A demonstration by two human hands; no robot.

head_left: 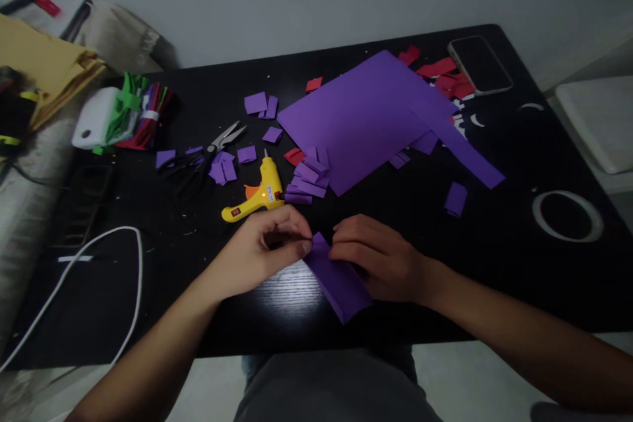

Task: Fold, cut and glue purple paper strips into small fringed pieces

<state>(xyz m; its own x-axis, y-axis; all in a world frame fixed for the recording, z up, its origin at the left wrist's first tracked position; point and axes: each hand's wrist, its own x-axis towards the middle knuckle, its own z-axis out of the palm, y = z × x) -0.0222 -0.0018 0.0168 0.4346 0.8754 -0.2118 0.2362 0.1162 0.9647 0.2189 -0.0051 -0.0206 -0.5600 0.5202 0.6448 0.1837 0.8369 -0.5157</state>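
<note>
Near the front of the black table, a strip of purple paper [339, 280] slants between my hands. My left hand [264, 247] pinches its far left corner between thumb and fingers. On the strip's right side, my right hand [378, 254] grips the edge with curled fingers; its thumb is hidden. Just beyond my left hand lies a yellow glue gun [262, 191] with a small lit light. Small folded purple paper pieces [311, 175] are heaped beside the glue gun. A large purple sheet [356, 122] lies behind them, with a long purple strip [465, 151] across its right side.
Black-handled scissors [212, 151] lie open at the left among purple pieces. Green and red strip bundles [131, 112] sit at the far left. A white cable [138, 264] loops over the left front edge. A phone [479, 64] and a tape ring [568, 216] are at the right.
</note>
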